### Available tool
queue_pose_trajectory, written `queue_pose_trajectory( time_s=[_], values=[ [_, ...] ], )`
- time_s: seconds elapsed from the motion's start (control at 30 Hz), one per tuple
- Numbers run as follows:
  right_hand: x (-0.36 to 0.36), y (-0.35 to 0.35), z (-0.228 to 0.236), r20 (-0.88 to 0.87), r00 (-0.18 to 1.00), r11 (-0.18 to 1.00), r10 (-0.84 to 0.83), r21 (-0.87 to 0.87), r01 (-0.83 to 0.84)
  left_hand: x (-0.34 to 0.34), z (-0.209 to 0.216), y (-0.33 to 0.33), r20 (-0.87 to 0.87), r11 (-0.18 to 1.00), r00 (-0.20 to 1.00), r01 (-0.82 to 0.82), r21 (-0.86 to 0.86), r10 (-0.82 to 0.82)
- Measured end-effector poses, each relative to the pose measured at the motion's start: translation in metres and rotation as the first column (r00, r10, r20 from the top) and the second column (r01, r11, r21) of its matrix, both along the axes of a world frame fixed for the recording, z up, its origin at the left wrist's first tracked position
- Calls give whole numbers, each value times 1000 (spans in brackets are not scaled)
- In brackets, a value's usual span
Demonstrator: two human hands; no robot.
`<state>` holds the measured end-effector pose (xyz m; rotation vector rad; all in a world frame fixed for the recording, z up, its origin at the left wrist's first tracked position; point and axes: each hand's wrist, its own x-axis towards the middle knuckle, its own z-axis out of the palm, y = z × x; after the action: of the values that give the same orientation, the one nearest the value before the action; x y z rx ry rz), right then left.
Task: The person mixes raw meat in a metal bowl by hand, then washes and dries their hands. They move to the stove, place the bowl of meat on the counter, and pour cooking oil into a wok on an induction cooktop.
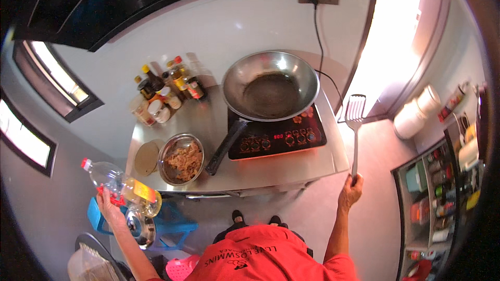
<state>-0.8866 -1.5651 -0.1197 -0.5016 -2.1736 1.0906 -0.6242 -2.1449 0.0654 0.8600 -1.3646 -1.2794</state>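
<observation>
Red shirt [265, 255] runs off below; left grip [110, 209] clamps bottle [130, 187], right grip [350, 193] clamps spatula [355, 125], hiding its handle end.

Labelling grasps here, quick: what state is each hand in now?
Left hand: closed, holding the clear bottle.
Right hand: closed, holding the slotted spatula by its handle.

At left, I get a clear bottle [124, 184] with red cap [86, 163] and yellow-orange label [145, 191]. Right of centre, silver spatula [354, 124], slotted in stripes. Upper centre, silver wok [271, 93], black handle [227, 147]; below, black cooktop [276, 150], red digits [278, 136]. Bottom, red shirt [260, 257], dark print; blue stool [179, 225] lower left.
</observation>
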Motion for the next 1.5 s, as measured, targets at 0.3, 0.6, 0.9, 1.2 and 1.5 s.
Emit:
queue_pose_trajectory(
  time_s=[0.3, 0.6, 0.9, 1.2, 1.5],
  values=[
    [7, -12, 57, -149, 963, 950, 223, -187, -249, 28, -12, 61, 30, 997, 999, 24, 68, -26],
    [4, -51, 129, -224, 831, 783, 510, -281, -556, 56, -19, 87, -36, 997, 997, 68, 25, -67],
    [89, -152, 165, -278, 567, 470, 775, -347, -812, 100, -29, 72, -311, 979, 941, 175, 108, -134],
    [138, -287, 132, 37, 364, 366, 931, -76, -928, 134, -35, 47, -393, 966, 906, 225, 130, -158],
    [135, -310, 96, 51, 472, 474, 880, -42, -879, 174, -65, 32, -427, 972, 893, 207, 114, -140]
  ],
)
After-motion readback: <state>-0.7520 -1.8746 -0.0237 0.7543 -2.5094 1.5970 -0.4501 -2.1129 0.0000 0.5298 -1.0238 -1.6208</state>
